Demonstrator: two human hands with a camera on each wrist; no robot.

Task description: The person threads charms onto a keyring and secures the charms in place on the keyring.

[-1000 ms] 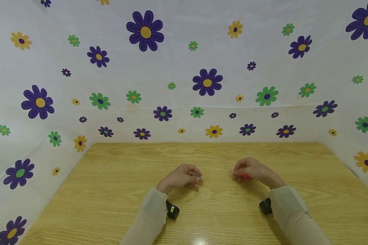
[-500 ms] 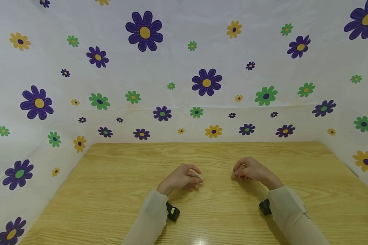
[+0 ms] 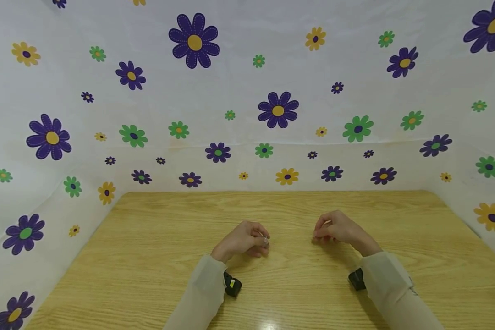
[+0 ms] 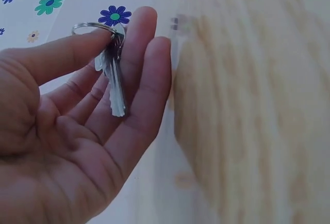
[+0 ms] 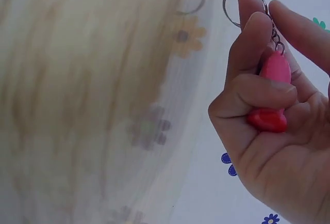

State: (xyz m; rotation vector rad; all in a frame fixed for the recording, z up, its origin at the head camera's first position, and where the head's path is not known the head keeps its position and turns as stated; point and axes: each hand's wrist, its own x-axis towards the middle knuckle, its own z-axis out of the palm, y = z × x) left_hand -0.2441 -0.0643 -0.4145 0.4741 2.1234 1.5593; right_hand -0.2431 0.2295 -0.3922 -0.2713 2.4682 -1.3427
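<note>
In the head view my left hand [image 3: 244, 239] and right hand [image 3: 339, 228] are held apart over the middle of the wooden table. Silver keys [image 4: 116, 87] on a split ring [image 4: 85, 24] are pinched between my left thumb and fingertips, blades hanging down toward the palm. My right hand grips a pink and red keychain [image 5: 277, 68]; a curled finger wraps round its body. A short chain [image 5: 277, 39] links it to an open-centred metal ring [image 5: 225, 9] at the thumb and fingertips. In the head view the keychain is mostly hidden by the hand.
A wooden table [image 3: 156, 275] lies beneath both hands. White cloth [image 3: 239, 27] printed with flowers encloses the back and both sides. A black wrist camera [image 3: 233, 285] sits below the left cuff, another black wrist camera [image 3: 357, 278] below the right.
The keys and ring have turned in my left fingers. In the head view the pink keychain has gone from plainly visible to nearly hidden behind my right hand. Both hands stay almost in place.
</note>
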